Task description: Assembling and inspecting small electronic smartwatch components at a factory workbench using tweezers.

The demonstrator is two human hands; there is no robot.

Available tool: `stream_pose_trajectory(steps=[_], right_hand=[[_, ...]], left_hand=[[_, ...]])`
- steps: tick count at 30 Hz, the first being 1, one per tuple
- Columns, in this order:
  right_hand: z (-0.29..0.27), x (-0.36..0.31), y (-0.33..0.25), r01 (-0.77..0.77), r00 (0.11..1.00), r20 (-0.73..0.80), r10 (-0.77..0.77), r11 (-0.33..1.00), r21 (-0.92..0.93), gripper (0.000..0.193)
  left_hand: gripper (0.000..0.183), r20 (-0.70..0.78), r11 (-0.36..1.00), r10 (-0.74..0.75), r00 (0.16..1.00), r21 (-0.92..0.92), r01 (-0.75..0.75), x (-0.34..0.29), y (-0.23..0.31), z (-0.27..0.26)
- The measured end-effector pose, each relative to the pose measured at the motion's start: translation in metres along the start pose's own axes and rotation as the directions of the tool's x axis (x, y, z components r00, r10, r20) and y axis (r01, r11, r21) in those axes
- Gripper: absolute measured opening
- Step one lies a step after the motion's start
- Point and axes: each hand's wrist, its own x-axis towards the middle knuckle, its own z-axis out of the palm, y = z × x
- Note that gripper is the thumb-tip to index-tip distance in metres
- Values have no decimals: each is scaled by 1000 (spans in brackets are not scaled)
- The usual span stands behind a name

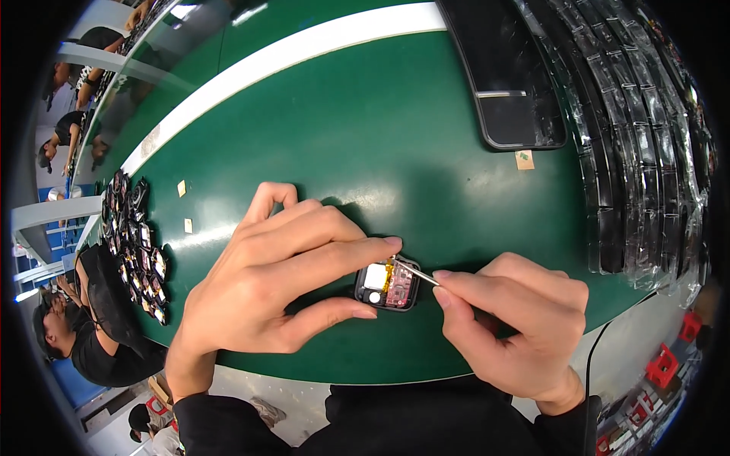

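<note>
A small square black device casing lies open on the green table, showing a reddish circuit board, a white block and yellow tape inside. My left hand steadies it, with the index finger at its top edge and the thumb at its lower left side. Between thumb and fingertips, my right hand pinches a thin metal tool like tweezers or a probe. The tool's tip reaches the upper part of the casing, close to my left index fingertip. What exactly the tip touches is too small to tell.
Many similar small black devices are gathered at the table's left edge. A black tray sits at the far right, beside stacked plastic-wrapped black strips. Small paper pieces lie on the green table. Another person is at the left.
</note>
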Motion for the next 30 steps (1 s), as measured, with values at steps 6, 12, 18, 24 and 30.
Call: stream_pose_trajectory(steps=[6, 12, 18, 24, 30], right_hand=[[-3, 0, 0, -5, 1000, -3, 5, 1000, -11, 25], [1, -3, 2, 107, 990, -79, -114, 990, -87, 30], [5, -2, 2, 127, 989, -59, -134, 986, -111, 31], [3, -2, 3, 113, 993, -36, -116, 991, -73, 29], [-3, 2, 2, 27, 999, 19, -27, 999, 37, 25]], left_hand=[[63, -8, 1000, -15, 1000, -1, 15, 1, 2, -2], [57, -26, 1000, -4, 1000, 1, 4, 2, 1, -1], [56, -21, 1000, -1, 1000, -15, 1, 2, -1, -2], [56, 19, 998, 24, 1000, -56, -23, 1, -13, -4], [59, 54, 993, 56, 997, -111, -50, 1, -17, -10]])
